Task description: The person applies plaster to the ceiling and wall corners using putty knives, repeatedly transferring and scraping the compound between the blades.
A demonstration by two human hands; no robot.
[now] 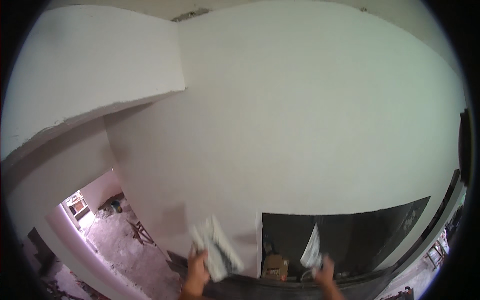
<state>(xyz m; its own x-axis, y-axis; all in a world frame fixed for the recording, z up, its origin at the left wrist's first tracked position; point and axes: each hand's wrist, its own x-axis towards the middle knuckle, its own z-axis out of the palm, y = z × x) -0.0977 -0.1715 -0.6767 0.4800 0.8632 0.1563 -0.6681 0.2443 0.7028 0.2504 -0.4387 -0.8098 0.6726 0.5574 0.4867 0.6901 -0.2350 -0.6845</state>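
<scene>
At the bottom centre, my left hand (199, 267) grips a flat trowel (217, 247) smeared with white plaster, held up at a slant. My right hand (325, 270) is closed on the handle of a metal scraper (312, 247), its whitened blade pointing upward in front of a dark recessed opening (360, 235). Behind both tools is the smooth off-white wall (285, 125).
A brown cardboard box (275, 270) sits in the opening above a dark ledge (235, 287). A pale soffit (90, 55) juts out at upper left. Below left, a doorway shows a dusty floor (115, 235), a bucket (116, 206) and a wooden stand (140, 231). A dark post (447, 195) stands right.
</scene>
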